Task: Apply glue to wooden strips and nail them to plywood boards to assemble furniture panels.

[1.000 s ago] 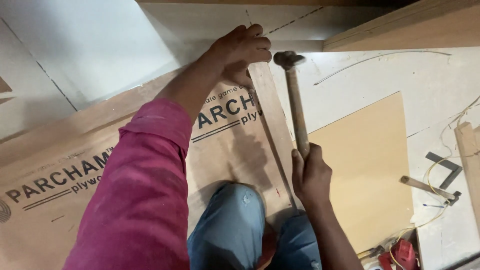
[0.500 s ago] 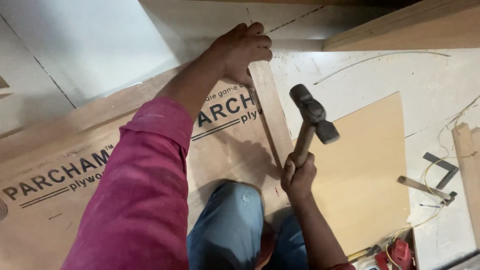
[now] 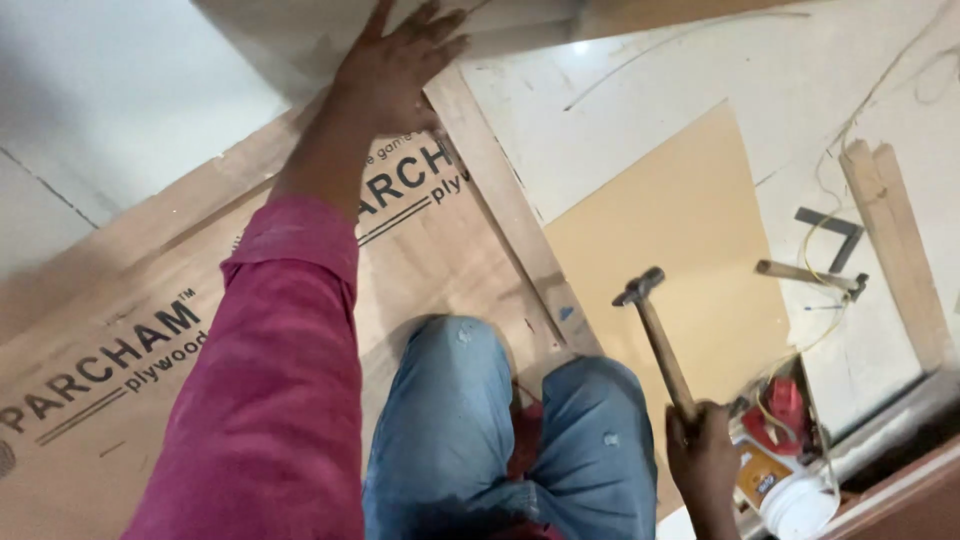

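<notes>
On plywood (image 3: pixel 440 250): left hand (image 3: pixel 395 65) flat; right hand (image 3: pixel 705 460) grips hammer (image 3: pixel 655 335).

A wooden-handled hammer (image 3: pixel 655 335) with a dark metal head stands nearly upright, head tilted left, low at the right; a narrow wooden strip (image 3: pixel 510 215) lies diagonally along the plywood sheet's edge.
</notes>
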